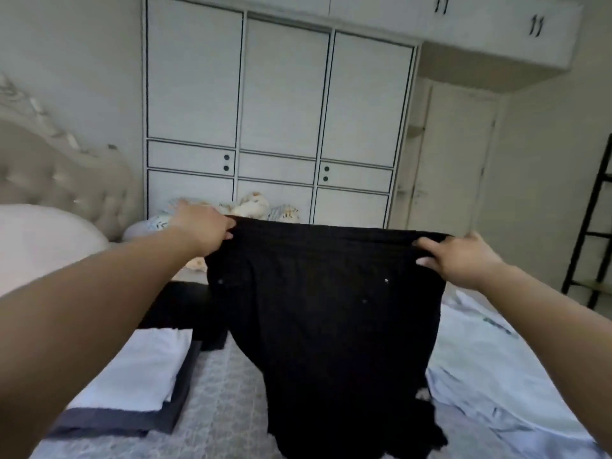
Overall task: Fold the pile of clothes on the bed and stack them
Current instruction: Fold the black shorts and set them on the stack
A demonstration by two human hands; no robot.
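Black garment [324,309]: held up spread over the bed [231,385], top edge pinched by left hand [202,228] and right hand [463,256] fingers; folding step, next likely lay flat beside the folded stack [132,379].

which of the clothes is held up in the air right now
The black trousers-like garment, pinched at its top edge by the left hand and right hand. The folded white garment and pale blue garment lie on the bed.

Bed [228,392] with pale patterned cover: folded white garment [142,369] atop folded grey one [122,422] at left, light blue garment [490,376] spread at right, pillow [43,240] by tufted headboard [63,173].
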